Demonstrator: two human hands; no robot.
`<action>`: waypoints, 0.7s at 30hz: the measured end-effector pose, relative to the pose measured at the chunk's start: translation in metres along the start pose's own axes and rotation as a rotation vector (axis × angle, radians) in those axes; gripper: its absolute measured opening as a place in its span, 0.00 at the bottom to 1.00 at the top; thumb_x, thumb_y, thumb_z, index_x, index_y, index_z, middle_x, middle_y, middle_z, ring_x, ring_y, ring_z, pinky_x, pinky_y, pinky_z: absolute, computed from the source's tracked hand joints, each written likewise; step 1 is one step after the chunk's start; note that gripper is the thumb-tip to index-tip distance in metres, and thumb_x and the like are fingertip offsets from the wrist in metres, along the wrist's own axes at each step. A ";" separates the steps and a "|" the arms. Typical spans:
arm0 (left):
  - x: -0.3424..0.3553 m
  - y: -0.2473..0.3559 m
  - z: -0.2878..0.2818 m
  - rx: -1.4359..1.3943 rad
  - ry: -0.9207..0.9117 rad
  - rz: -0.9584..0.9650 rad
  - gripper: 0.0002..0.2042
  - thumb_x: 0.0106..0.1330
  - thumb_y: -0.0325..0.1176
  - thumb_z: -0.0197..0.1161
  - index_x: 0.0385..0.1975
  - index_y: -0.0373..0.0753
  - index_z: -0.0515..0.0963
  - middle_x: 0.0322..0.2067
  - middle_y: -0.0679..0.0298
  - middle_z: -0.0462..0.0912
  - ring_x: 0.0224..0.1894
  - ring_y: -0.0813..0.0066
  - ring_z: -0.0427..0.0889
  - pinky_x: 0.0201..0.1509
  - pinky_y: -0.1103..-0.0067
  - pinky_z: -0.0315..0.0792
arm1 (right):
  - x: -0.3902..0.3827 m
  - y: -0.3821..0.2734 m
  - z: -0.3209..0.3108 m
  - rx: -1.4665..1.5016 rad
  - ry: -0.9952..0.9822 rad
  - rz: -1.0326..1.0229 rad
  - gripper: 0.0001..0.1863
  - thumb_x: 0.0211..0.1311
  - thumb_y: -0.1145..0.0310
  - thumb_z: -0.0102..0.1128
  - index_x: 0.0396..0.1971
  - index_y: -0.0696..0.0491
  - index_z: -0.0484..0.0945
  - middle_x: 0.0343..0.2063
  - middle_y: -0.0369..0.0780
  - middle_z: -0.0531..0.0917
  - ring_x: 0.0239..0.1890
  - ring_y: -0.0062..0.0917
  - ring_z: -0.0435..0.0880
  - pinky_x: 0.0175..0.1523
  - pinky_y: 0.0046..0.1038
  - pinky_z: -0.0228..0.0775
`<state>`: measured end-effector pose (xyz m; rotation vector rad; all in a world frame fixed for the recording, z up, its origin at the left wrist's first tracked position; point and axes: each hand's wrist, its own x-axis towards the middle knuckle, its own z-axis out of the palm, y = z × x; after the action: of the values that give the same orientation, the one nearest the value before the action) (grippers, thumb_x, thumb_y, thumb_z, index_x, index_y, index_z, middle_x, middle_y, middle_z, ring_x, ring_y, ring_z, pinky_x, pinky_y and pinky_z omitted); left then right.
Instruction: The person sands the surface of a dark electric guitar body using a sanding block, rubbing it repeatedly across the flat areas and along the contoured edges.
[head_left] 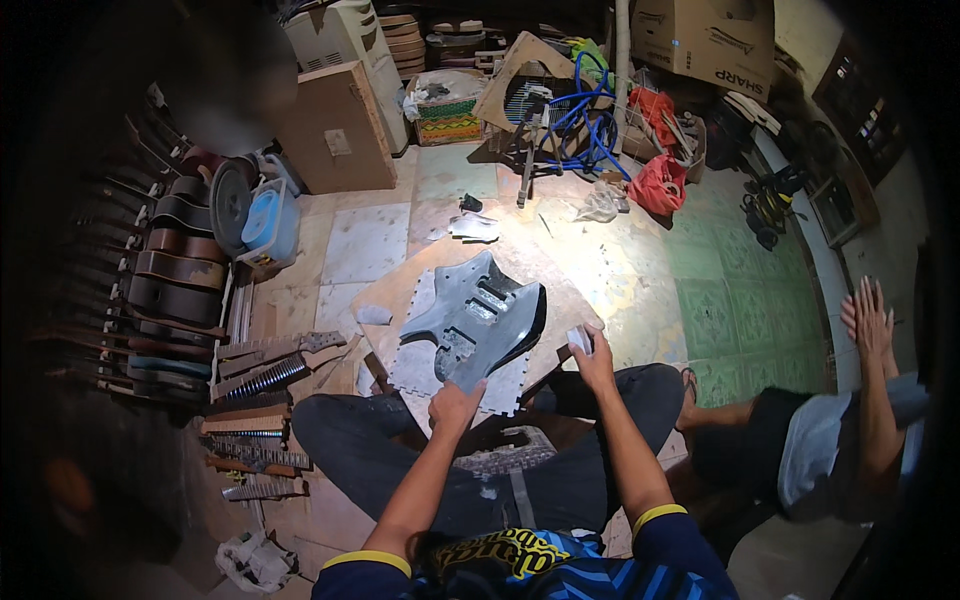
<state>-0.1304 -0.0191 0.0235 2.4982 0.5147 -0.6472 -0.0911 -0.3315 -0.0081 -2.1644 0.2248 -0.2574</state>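
A grey electric guitar body (pixel 478 315) with dark glossy edges and cut-out cavities lies in front of me on a pale foam mat (pixel 497 398) with toothed edges. The mat rests on a wooden board (pixel 385 270). At the body's near edge my left hand (pixel 457 404) grips it, the thumb on top and other fingers partly hidden. My right hand (pixel 594 360), off to the right beside the board's edge, closes round a small whitish flat-sided block (pixel 579 341), possibly wrapped in sandpaper. A crumpled whitish sheet (pixel 474 229) lies beyond the body, near a small black cup (pixel 471 203).
Guitar necks (pixel 270 378) lie on the left floor, below a rack of guitar bodies (pixel 180 270). Beyond are a blue hose (pixel 590 125), a red bag (pixel 658 185) and a cardboard box (pixel 705 40). Another person's hands (pixel 870 318) are at the right.
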 end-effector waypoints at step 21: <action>-0.004 -0.017 -0.009 0.001 -0.043 0.059 0.42 0.61 0.69 0.60 0.53 0.27 0.77 0.46 0.37 0.84 0.52 0.39 0.83 0.57 0.54 0.75 | -0.002 0.004 0.013 -0.049 -0.042 0.034 0.31 0.58 0.66 0.73 0.62 0.54 0.74 0.50 0.52 0.82 0.54 0.46 0.81 0.61 0.40 0.72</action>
<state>-0.1383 -0.0011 0.0258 2.4845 0.4232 -0.6761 -0.0902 -0.3229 -0.0188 -2.2105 0.2460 -0.1885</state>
